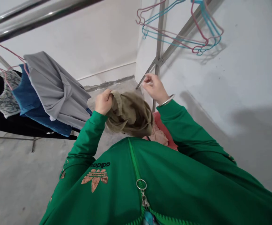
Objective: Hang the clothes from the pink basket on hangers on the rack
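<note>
My left hand (103, 102) is closed on the edge of an olive-green garment (132, 114), which hangs bunched in front of my chest. What kind of garment it is cannot be made out from its folds. Up and to the right of the cloth is my right hand (155, 88), apart from it. Its fingers are loosely bent, and nothing shows between them. A silver bangle (168, 100) circles that wrist.
At left, a grey garment (53, 84), a blue one (30, 95) and others hang from a metal rail (42, 18). Pink and blue hangers (173, 37) hang at upper right by a metal stand (158, 50). Below sits a red container (165, 128) with pale pink cloth (158, 136).
</note>
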Demonstrator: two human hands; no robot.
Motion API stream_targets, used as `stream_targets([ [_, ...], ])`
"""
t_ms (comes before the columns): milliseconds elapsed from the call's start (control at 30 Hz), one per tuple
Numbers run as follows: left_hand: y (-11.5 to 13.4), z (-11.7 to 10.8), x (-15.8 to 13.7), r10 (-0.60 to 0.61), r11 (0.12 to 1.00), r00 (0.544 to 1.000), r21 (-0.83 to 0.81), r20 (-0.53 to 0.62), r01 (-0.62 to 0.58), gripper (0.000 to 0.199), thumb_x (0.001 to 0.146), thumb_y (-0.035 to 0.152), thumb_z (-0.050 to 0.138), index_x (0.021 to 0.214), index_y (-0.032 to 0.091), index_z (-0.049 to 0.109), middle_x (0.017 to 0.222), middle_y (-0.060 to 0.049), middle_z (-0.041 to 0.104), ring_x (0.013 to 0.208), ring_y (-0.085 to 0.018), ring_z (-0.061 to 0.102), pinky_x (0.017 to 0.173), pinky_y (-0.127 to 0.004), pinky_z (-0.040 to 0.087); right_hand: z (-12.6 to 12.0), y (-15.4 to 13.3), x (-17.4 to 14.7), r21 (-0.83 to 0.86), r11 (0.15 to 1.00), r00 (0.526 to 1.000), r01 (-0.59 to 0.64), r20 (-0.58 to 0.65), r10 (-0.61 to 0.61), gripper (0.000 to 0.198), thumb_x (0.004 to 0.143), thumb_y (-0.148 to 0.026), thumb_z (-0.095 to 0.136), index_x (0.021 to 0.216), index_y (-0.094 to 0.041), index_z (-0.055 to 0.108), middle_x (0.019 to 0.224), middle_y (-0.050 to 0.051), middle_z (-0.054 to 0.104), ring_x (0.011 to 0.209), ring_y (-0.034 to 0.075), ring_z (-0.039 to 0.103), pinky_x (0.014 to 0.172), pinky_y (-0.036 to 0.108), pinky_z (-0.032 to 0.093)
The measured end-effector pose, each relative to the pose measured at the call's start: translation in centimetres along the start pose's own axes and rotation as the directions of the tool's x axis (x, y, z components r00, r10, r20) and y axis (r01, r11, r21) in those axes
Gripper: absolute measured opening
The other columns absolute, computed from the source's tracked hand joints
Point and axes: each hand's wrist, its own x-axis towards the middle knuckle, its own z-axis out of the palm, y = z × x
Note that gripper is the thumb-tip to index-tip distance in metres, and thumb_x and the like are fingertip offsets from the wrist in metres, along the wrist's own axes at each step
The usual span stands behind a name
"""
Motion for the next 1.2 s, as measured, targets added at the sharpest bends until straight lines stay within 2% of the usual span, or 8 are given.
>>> stream_targets([
  [133,4.2,-1.5,0.9,0.006,0.930,0.981,0.360,0.196,-0.077,0.024,0.088,0.021,0.045,0.099,0.017,0.066,0.092,-0.011,0.072,0.089,-0.026,0.067,0.075,-0.031,0.048,4.9,-2.8,-2.2,-0.296,0.908,0.952,0.296,0.171,-0.254,0.074,0.076,-0.030,0.059,0.143,-0.012,0.031,0.130,0.018,0.051,0.117,0.029,0.051,0.099,0.048,0.046],
  [300,4.6,-1.2,0.2,-0.012,0.912,0.968,0.400,0.250,-0.092,0.028,0.089,0.021,0.045,0.111,0.019,0.062,0.099,-0.010,0.071,0.096,-0.027,0.066,0.078,-0.032,0.048,8.3,-3.6,-2.4,-0.481,0.820,0.934,0.310,0.313,-0.170,0.063,0.082,-0.011,0.039,0.144,-0.007,0.029,0.124,0.018,0.057,0.105,0.027,0.060,0.089,0.042,0.051],
  [433,0.4,-0.4,-1.8,-0.106,0.933,0.971,0.359,0.215,0.023,0.052,0.081,0.015,0.050,0.132,0.020,0.048,0.112,-0.010,0.066,0.102,-0.027,0.064,0.081,-0.034,0.050,6.9,-2.9,-0.8,-0.461,0.787,0.903,0.410,0.323,-0.282,0.047,0.086,-0.008,0.033,0.132,-0.009,0.043,0.115,0.015,0.060,0.108,0.023,0.058,0.097,0.039,0.047],
  [600,-4.5,0.7,-5.0,-0.323,0.891,0.945,0.354,0.059,0.283,0.062,0.074,0.010,0.050,0.136,0.013,0.044,0.128,-0.020,0.051,0.109,-0.034,0.059,0.088,-0.042,0.049,5.6,-2.8,0.0,-0.440,0.790,0.903,0.428,0.242,-0.354,0.041,0.090,-0.009,0.029,0.127,-0.012,0.045,0.111,0.014,0.062,0.109,0.024,0.057,0.099,0.044,0.044],
  [700,-5.5,1.6,-5.9,-0.301,0.910,0.953,0.291,-0.029,0.296,0.062,0.073,0.013,0.054,0.135,0.010,0.044,0.126,-0.021,0.049,0.115,-0.034,0.054,0.097,-0.043,0.046,5.8,-3.1,-0.1,-0.419,0.797,0.900,0.435,0.219,-0.376,0.039,0.092,-0.012,0.029,0.126,-0.014,0.046,0.111,0.012,0.063,0.110,0.023,0.058,0.099,0.043,0.044],
  [967,-5.9,5.2,-5.8,-0.252,0.939,0.939,0.292,0.232,0.180,0.026,0.079,0.018,0.053,0.100,0.018,0.068,0.097,-0.012,0.059,0.099,-0.029,0.059,0.086,-0.039,0.049,5.6,-3.9,-0.2,-0.415,0.787,0.890,0.457,0.201,-0.410,0.040,0.092,-0.014,0.030,0.127,-0.016,0.048,0.109,0.010,0.066,0.106,0.022,0.061,0.097,0.040,0.046],
  [1100,-8.8,3.0,-4.2,-0.236,0.961,0.968,0.172,0.082,0.219,0.037,0.078,0.009,0.045,0.105,0.018,0.069,0.091,-0.010,0.058,0.096,-0.025,0.059,0.088,-0.037,0.049,3.4,-2.6,0.2,-0.545,0.761,0.935,0.353,0.169,-0.312,0.044,0.088,-0.010,0.034,0.129,-0.014,0.048,0.115,0.012,0.064,0.111,0.024,0.059,0.098,0.041,0.045],
  [1200,-10.4,1.4,-2.7,-0.253,0.967,0.967,0.049,0.021,0.252,0.037,0.077,0.009,0.045,0.103,0.019,0.069,0.091,-0.008,0.060,0.097,-0.024,0.060,0.095,-0.037,0.047,2.3,-0.4,-0.5,-0.697,0.693,0.979,0.185,0.192,-0.069,0.045,0.082,-0.006,0.039,0.124,-0.011,0.055,0.114,0.015,0.065,0.108,0.028,0.060,0.093,0.043,0.046],
])
